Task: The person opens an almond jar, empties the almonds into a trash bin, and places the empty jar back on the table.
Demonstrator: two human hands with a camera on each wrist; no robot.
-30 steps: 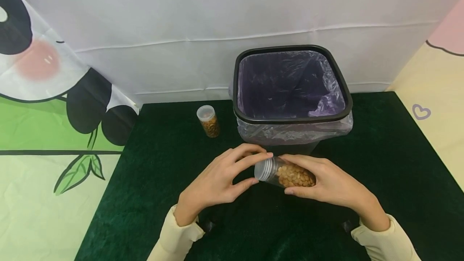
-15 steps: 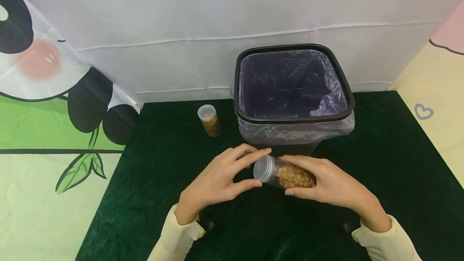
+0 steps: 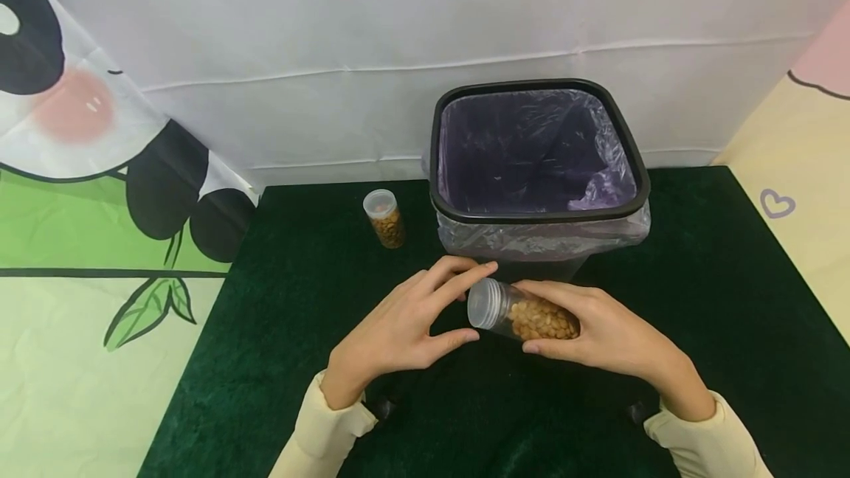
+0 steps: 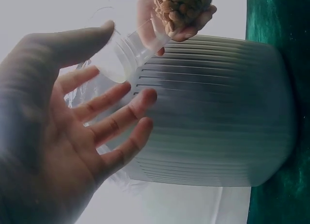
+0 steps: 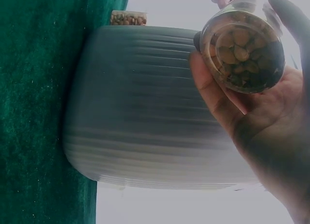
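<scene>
A clear plastic jar [image 3: 531,316], part filled with light-brown nuts or kernels, lies tilted nearly sideways in my right hand [image 3: 607,334]. The right fingers and thumb wrap its lower end, and its base faces the camera in the right wrist view. Its ridged translucent lid [image 3: 483,305] points left, toward my left hand [image 3: 418,323]. That hand is spread around the lid, with thumb and index finger extended. In the left wrist view, its loosely straight fingers [image 4: 121,122] stand beside the lid and grip nothing.
Just beyond the hands stands a grey bin with a black rim [image 3: 541,217] and a purple plastic liner [image 3: 518,146]. Left of it, a smaller clear jar [image 3: 385,221] of brown pieces stands on the dark green cloth [image 3: 299,257]. A white curtain [image 3: 332,116] hangs behind.
My left thumb and index finger have moved slightly apart around the lid, leaving a wider gap. The right hand keeps its hold on the jar, almost unmoved.
</scene>
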